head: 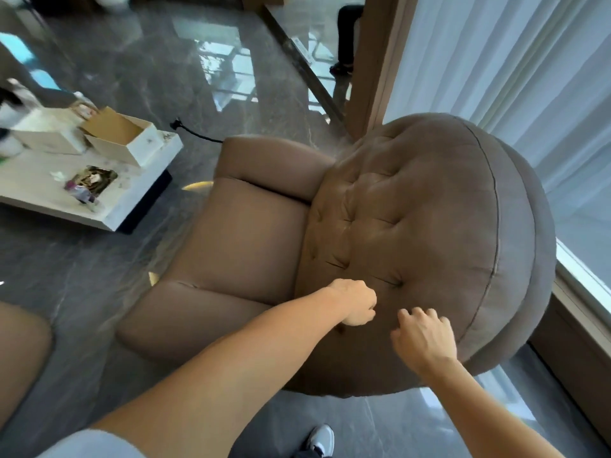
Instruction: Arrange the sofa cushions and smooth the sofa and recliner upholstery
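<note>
A brown recliner fills the middle of the head view, seen from behind and above. Its tufted round backrest [429, 209] faces me, with the seat cushion [244, 239] and two armrests beyond it. My left hand [355, 302] presses on the lower part of the backrest with its fingers curled into a loose fist. My right hand [425, 338] lies on the same fabric a little to the right, fingers bent and spread, holding nothing.
A low white table [109, 213] stands at the left with an open cardboard box [122, 140] and small items on it. A black cable [195, 133] lies on the glossy grey floor. White curtains [512, 61] hang at the right. Part of a brown sofa [20, 352] shows at bottom left.
</note>
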Available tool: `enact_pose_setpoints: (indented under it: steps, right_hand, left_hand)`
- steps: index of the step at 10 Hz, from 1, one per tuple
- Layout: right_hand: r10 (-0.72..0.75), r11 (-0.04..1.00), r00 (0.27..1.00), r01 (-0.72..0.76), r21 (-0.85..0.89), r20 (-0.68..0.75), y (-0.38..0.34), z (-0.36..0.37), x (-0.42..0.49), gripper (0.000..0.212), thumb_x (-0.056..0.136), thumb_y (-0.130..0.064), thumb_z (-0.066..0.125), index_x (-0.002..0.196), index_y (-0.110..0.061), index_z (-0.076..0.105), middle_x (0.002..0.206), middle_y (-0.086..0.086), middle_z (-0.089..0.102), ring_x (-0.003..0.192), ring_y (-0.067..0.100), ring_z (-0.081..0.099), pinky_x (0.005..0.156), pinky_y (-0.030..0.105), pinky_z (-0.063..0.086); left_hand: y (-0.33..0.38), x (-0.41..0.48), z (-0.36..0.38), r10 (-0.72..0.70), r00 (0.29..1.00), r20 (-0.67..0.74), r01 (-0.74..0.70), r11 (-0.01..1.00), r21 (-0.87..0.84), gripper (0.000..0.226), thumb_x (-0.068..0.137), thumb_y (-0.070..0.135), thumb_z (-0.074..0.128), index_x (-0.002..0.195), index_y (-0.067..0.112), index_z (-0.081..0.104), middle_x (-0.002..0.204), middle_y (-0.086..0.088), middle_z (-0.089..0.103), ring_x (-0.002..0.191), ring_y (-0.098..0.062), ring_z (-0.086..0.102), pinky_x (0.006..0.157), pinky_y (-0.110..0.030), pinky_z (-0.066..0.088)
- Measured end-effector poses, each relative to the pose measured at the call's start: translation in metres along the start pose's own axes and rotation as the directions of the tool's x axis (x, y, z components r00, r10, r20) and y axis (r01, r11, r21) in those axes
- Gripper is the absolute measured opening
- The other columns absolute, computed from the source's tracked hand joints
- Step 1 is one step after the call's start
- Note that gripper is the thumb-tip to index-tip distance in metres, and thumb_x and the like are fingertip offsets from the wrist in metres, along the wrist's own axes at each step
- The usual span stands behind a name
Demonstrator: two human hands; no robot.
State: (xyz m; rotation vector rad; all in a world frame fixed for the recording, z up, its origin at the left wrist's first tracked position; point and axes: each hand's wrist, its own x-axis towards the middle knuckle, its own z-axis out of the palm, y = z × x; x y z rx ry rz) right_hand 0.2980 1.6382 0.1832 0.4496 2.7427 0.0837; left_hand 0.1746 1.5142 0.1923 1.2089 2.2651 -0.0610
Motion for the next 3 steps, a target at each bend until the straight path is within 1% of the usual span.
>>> enact_pose_setpoints:
  steps: [1, 2, 3]
  right_hand:
    - [-0.111, 0.994, 0.968, 0.111, 0.011, 0.226, -0.053, -0.023, 0.017, 0.032, 0.086, -0.038, 0.047, 0.108, -0.022, 0.063, 0.113, 0.003, 0.065, 0.104, 0.027, 0.063, 0.075, 0.035, 0.049]
    - [-0.216, 0.969, 0.923, 0.242, -0.043, 0.319, -0.137, -0.048, 0.03, 0.039, 0.085, -0.04, 0.045, 0.115, -0.023, 0.063, 0.121, 0.003, 0.062, 0.108, 0.027, 0.061, 0.073, 0.032, 0.045]
    - [-0.318, 0.93, 0.894, 0.358, -0.079, 0.315, -0.238, -0.076, 0.036, 0.047, 0.089, -0.042, 0.044, 0.126, -0.016, 0.059, 0.131, 0.008, 0.06, 0.119, 0.03, 0.057, 0.089, 0.036, 0.049]
  left_hand:
    - [-0.041, -0.054, -0.01, -0.086, 0.994, -0.064, 0.09, 0.994, 0.063, 0.035, 0.094, 0.027, 0.038, 0.114, 0.009, 0.06, 0.117, -0.015, 0.062, 0.099, -0.034, 0.06, 0.077, -0.044, 0.049]
    - [-0.101, -0.127, -0.003, -0.325, 0.945, -0.023, 0.326, 0.945, 0.041, 0.036, 0.087, 0.024, 0.044, 0.115, 0.009, 0.06, 0.121, -0.016, 0.061, 0.104, -0.036, 0.06, 0.076, -0.041, 0.047]
    - [-0.172, -0.207, 0.019, -0.516, 0.852, 0.087, 0.522, 0.848, -0.086, 0.041, 0.08, 0.02, 0.048, 0.116, 0.007, 0.061, 0.124, -0.016, 0.061, 0.108, -0.034, 0.061, 0.075, -0.039, 0.046]
